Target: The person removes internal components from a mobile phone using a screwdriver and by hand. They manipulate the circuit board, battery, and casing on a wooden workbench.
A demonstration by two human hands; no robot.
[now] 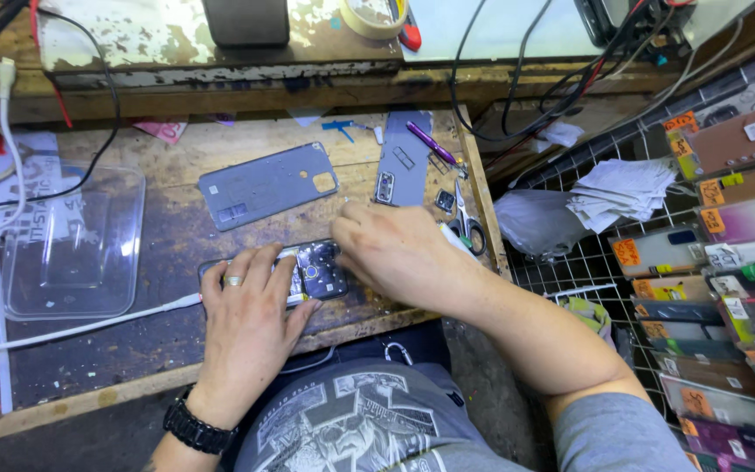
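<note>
- Left hand (251,310), lower centre: flat, fingers spread, pressing down on opened phone (312,273).
- Opened phone, frame centre on worn bench (168,236): back off, dark internals bared; likely light, stiff, fragile; best held by edges.
- Right hand (391,253), right of centre: fingers curled onto phone top; pinching anything, cannot tell.

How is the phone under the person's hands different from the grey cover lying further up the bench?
The opened phone shows dark inner parts, while the grey back cover is a plain, smooth shell with a camera cut-out. The phone is pinned by the left hand and worked on by the right hand; the cover lies untouched, apart from both. The phone is mostly hidden by hands; the cover is in full view. Both lie flat on the worn wooden bench.
</note>
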